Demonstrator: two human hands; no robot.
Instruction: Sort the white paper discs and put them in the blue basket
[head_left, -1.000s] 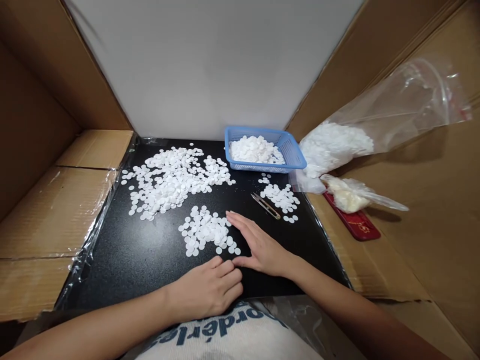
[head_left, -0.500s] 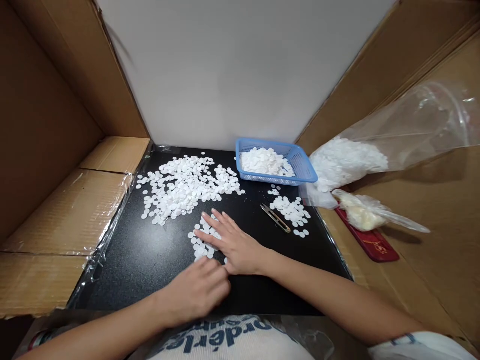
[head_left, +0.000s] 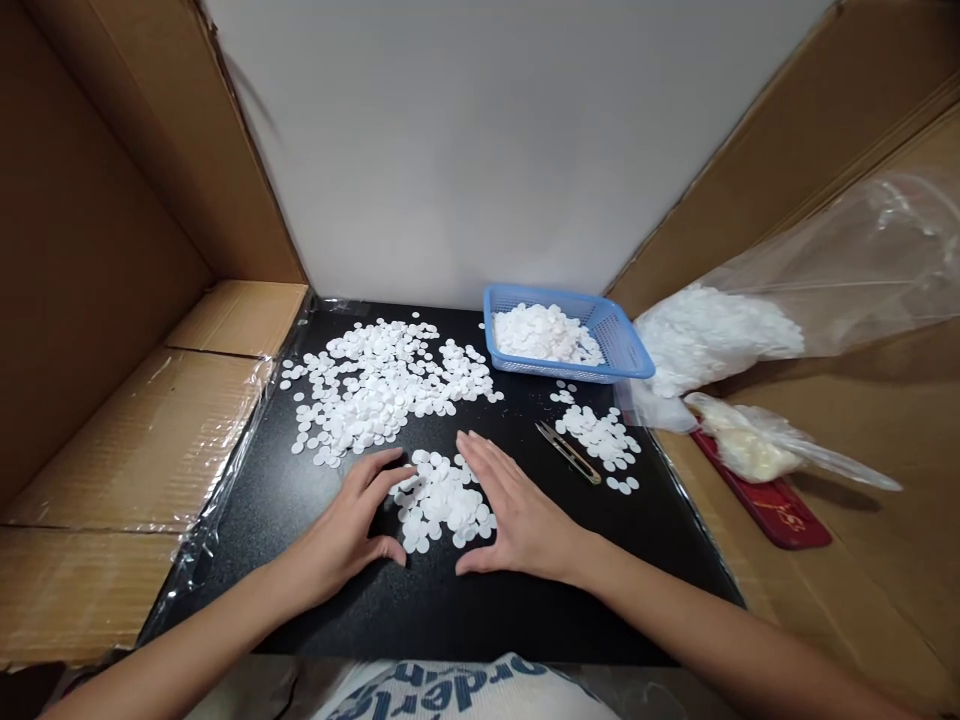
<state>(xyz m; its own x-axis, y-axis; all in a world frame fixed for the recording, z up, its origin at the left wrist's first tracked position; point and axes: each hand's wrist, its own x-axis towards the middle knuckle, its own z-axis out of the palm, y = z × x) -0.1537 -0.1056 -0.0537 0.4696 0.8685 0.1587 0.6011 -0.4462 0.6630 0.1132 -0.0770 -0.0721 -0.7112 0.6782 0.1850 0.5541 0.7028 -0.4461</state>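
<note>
Small white discs lie in a loose pile (head_left: 444, 502) on the black tabletop (head_left: 465, 620), between my two hands. My left hand (head_left: 358, 515) curves round the pile's left side, fingers and thumb apart, fingertips at its edge. On the other side, my right hand (head_left: 517, 510) rests with its palm facing the discs, thumb spread from the fingers. Neither hand holds anything. A bigger heap of the same discs (head_left: 382, 385) spreads behind, toward the wall. Thread snips (head_left: 568, 453) lie right of my right hand, beside a smaller group of discs (head_left: 600, 437).
A blue plastic basket (head_left: 630, 345) with white discs stands at the back right. Beyond the table's right edge are a clear bag of white pieces (head_left: 712, 335), a knotted bag with pale yellow contents (head_left: 750, 440) and a red flat case (head_left: 795, 515). Cardboard walls (head_left: 97, 160) flank the table.
My hands have moved apart to opposite sides of the near pile. My left hand has opened from a curled shape, and my right hand no longer covers the discs, which sit bunched together.
</note>
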